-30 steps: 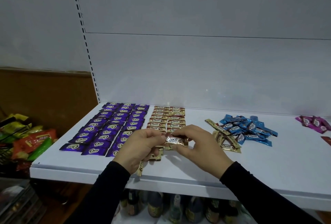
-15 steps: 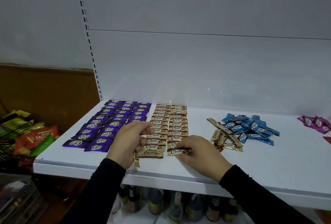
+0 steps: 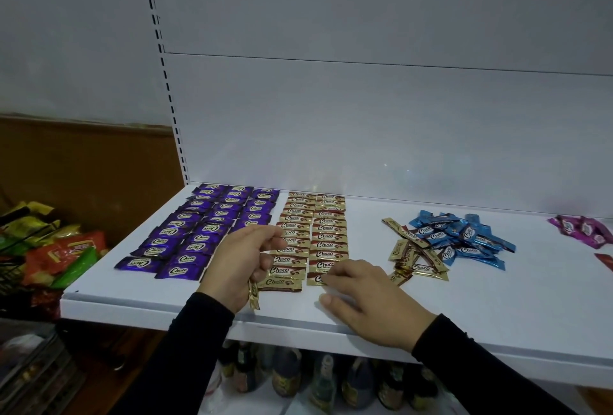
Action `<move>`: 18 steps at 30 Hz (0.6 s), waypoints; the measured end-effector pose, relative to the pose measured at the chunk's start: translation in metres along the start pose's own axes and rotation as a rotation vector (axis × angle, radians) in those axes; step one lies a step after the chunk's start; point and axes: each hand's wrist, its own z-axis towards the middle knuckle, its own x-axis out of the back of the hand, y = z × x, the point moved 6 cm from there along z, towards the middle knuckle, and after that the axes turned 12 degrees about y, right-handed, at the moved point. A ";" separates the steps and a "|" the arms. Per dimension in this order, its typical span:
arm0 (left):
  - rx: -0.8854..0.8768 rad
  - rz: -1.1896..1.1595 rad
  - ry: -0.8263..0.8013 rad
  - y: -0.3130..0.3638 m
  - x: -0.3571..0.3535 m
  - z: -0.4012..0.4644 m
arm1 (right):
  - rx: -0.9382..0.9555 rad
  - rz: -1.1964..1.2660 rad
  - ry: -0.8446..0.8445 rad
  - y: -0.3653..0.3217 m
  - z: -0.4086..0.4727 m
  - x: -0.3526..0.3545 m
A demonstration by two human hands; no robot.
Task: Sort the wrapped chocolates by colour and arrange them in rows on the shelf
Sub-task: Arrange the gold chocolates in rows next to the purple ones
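Right now your right hand (image 3: 371, 298) lies low on the shelf (image 3: 497, 298), fingers relaxed and spread, fingertips touching the nearest gold chocolate (image 3: 320, 280) at the front of the right gold row (image 3: 329, 232). Your left hand (image 3: 238, 265) is curled around a small bunch of spare gold pieces (image 3: 253, 293), one of which hangs from the bottom of the fist. The purple rows (image 3: 202, 232) sit at 9 o'clock from the gold block and look finished, though your left hand covers their front right corner. The left gold row (image 3: 290, 242) ends just beside your left hand. At 3 o'clock, well apart, loose gold chocolates (image 3: 414, 258) lie mixed against the blue pile (image 3: 464, 238), and the pink ones (image 3: 583, 230) lie further out the same way, so I judge plenty remains to be sorted. The main risk, as I read it, is your right fingers dragging the front piece askew as they lift off; foil slides easily on a smooth shelf, and one nudge would crook that row. The dangling piece in your left hand could slip out and fall over the front edge, which is close. Your left sleeve could also sweep the nearest purple wrappers.
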 end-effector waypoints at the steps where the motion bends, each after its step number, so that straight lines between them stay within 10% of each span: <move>1: 0.000 0.001 0.001 0.000 0.000 0.000 | 0.008 -0.002 0.002 0.000 0.000 -0.001; 11: 0.002 -0.046 -0.008 -0.001 -0.002 0.001 | -0.038 0.117 0.121 -0.006 0.003 0.011; 18: -0.153 -0.432 0.021 0.007 -0.026 -0.010 | -0.545 0.988 0.110 -0.031 0.008 0.007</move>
